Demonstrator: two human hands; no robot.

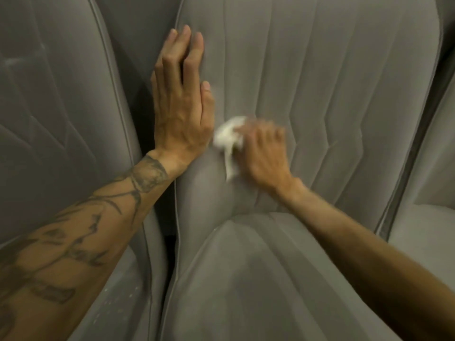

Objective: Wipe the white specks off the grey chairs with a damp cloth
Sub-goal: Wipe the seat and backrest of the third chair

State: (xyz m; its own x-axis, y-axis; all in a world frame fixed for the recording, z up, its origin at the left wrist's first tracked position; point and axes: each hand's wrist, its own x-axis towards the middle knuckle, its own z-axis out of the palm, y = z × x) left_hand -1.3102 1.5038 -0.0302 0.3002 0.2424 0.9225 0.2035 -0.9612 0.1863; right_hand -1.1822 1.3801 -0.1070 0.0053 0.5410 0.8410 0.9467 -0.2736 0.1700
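Note:
A grey upholstered chair (pixel 332 82) with stitched vertical seams fills the middle of the view. My left hand (pixel 181 99) lies flat and open on the left edge of its backrest, fingers pointing up. My right hand (pixel 263 153) presses a crumpled white cloth (pixel 229 139) against the lower backrest, just right of my left hand; hand and cloth are blurred by motion. A second grey chair (pixel 61 107) stands to the left, with white specks (pixel 120 299) on its seat near my tattooed left forearm.
A dark gap (pixel 145 119) runs between the two chairs. The middle chair's seat cushion (pixel 246 279) bulges toward me at the bottom. Part of a third grey chair (pixel 428 193) shows at the right edge.

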